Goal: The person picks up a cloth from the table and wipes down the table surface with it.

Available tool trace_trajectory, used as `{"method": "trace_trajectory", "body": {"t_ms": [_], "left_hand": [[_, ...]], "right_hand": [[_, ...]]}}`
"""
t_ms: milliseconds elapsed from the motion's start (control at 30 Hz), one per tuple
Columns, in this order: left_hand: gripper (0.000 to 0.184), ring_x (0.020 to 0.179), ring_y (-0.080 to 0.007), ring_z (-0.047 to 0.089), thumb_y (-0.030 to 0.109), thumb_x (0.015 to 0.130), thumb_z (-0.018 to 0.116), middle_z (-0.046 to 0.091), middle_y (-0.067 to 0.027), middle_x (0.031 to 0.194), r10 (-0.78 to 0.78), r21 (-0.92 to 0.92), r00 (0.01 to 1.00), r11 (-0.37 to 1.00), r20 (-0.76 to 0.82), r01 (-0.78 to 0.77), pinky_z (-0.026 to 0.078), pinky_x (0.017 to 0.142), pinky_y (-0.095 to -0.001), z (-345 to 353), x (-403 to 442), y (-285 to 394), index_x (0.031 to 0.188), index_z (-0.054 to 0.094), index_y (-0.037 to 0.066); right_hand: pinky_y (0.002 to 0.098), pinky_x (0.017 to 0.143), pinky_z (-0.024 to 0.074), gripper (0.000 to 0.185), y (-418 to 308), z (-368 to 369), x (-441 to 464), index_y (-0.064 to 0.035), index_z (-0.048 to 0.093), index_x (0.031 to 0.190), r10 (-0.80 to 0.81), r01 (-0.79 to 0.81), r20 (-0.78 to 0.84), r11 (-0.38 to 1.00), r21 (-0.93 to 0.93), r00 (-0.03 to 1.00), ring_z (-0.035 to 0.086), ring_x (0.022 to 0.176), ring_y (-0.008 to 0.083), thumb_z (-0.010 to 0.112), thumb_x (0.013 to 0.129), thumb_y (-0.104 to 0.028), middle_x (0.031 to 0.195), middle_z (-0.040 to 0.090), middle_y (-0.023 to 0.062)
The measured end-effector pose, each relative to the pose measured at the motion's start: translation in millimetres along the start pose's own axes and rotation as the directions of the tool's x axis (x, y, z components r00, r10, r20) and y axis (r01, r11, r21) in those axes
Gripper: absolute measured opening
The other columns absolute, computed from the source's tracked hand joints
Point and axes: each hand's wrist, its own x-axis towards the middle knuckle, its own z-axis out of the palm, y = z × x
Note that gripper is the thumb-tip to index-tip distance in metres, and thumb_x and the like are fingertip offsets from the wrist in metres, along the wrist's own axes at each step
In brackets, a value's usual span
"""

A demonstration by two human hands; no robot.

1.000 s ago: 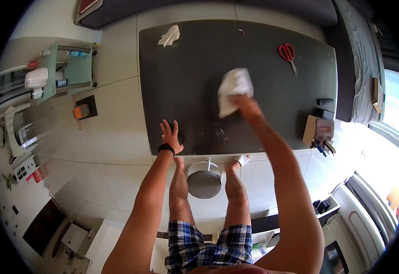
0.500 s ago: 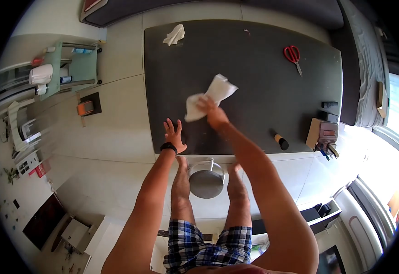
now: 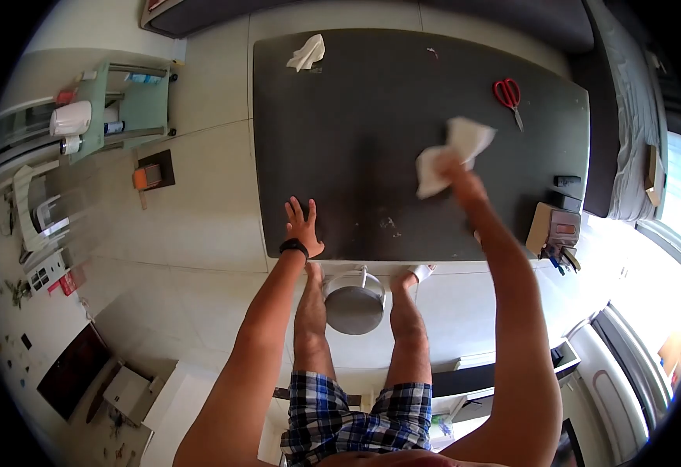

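Note:
My left hand (image 3: pixel 302 226) lies flat near the front left corner of the dark table (image 3: pixel 340 101), fingers spread, a black band on its wrist. Further right, my right hand (image 3: pixel 451 166) grips a white cloth (image 3: pixel 471 138) against the tabletop. Motion blurs its fingers, and the cloth sticks out on both sides of them. Pale marks (image 3: pixel 388 224) show on the surface between my hands. At the far left of the table is a second crumpled white cloth (image 3: pixel 307 53). Red-handled scissors (image 3: pixel 507 95) lie beyond my right hand.
A wooden organizer (image 3: pixel 543 228) and small black boxes (image 3: pixel 564 199) stand at the table's right edge. A round stool (image 3: pixel 354 309) is between my legs. My right forearm mostly hides a small bottle. A glass-shelved cart (image 3: pixel 139 113) stands to the left.
My right hand has swept the cloth to the right across the table, nearer the scissors. My left hand stays flat in about the same place. Pale marks now show on the surface.

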Motion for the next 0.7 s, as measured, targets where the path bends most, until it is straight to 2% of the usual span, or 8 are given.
{"method": "trace_trajectory", "body": {"t_ms": [67,133,200,300,433,467,567,700], "left_hand": [[0.134,0.159,-0.0529,-0.002,0.036,0.072,0.089,-0.012,-0.0325,0.171,-0.015,-0.002,0.999,1.0,-0.032,0.015,0.043,0.113,-0.0651,3,2,3,0.17,-0.001,0.021],[0.135,0.158,-0.0546,-0.003,0.036,0.072,0.089,-0.014,-0.033,0.17,0.0,0.003,0.999,1.0,-0.05,0.0,0.044,0.112,-0.067,9,4,1,0.169,-0.003,0.021],[0.136,0.157,-0.0564,-0.003,0.037,0.072,0.089,-0.015,-0.0335,0.17,0.016,0.013,0.998,1.0,-0.068,-0.016,0.046,0.11,-0.0689,13,4,-3,0.169,-0.005,0.021],[0.137,0.157,-0.0566,-0.003,0.037,0.071,0.09,-0.015,-0.0335,0.17,0.02,0.009,0.997,1.0,-0.08,-0.02,0.045,0.11,-0.0689,13,6,-3,0.169,-0.005,0.021],[0.136,0.156,-0.0584,-0.003,0.035,0.07,0.09,-0.014,-0.0344,0.169,0.024,-0.001,0.998,1.0,-0.062,-0.024,0.044,0.11,-0.0698,6,3,-1,0.169,-0.001,0.019],[0.135,0.156,-0.0591,-0.003,0.035,0.069,0.09,-0.013,-0.0349,0.169,0.021,0.0,0.999,1.0,-0.049,-0.021,0.044,0.11,-0.0702,4,1,-2,0.169,0.001,0.018],[0.132,0.155,-0.0597,-0.003,0.031,0.069,0.088,-0.012,-0.0359,0.169,0.034,-0.009,0.999,0.999,0.023,-0.034,0.044,0.111,-0.0701,-2,4,-7,0.169,0.003,0.017],[0.131,0.155,-0.06,-0.004,0.028,0.07,0.087,-0.013,-0.0358,0.169,0.029,-0.011,0.999,1.0,0.038,-0.029,0.044,0.112,-0.0687,-8,3,-3,0.169,0.002,0.017]], "right_hand": [[0.0405,0.121,0.0388,0.057,-76,-17,25,-0.012,0.066,0.14,-0.238,-0.182,-0.288,0.385,-0.905,0.928,0.053,0.141,0.0325,0.046,0.09,0.008,0.154,0.053,0.0165],[0.0419,0.125,0.0349,0.075,-86,-23,44,-0.0176,0.063,0.146,-0.115,-0.428,-0.567,0.538,-0.726,0.816,0.039,0.152,0.035,0.049,0.079,0.014,0.166,0.041,0.0146],[0.0421,0.125,0.0334,0.078,-85,12,61,-0.016,0.059,0.149,-0.12,-0.344,-0.474,0.537,-0.77,0.872,0.04,0.151,0.035,0.047,0.078,0.015,0.164,0.043,0.0148],[0.041,0.125,0.0322,0.06,-52,109,78,-0.0176,0.057,0.151,-0.286,0.033,-0.183,0.612,-0.79,0.941,0.044,0.148,0.0337,0.04,0.096,0.001,0.161,0.048,0.0147],[0.0361,0.12,0.0423,0.037,-11,276,19,-0.0156,0.069,0.135,-0.002,0.097,0.146,0.75,-0.654,0.989,0.049,0.146,0.0255,0.05,0.104,-0.011,0.148,0.061,0.0078],[0.0339,0.119,0.0441,0.036,-10,294,-4,-0.0157,0.072,0.132,-0.184,0.405,0.372,0.594,-0.695,0.91,0.048,0.147,0.0223,0.053,0.101,-0.01,0.147,0.062,0.0051],[0.0343,0.119,0.0449,0.036,-40,305,-41,-0.016,0.077,0.12,0.025,0.278,0.441,0.745,-0.607,0.897,0.043,0.15,0.0226,0.062,0.091,-0.003,0.146,0.063,-0.0002],[0.0325,0.115,0.0484,0.045,-57,204,-20,-0.0155,0.072,0.131,-0.025,0.648,0.752,0.527,-0.55,0.659,0.051,0.145,0.0227,0.068,0.087,-0.006,0.15,0.061,0.0031]]}}
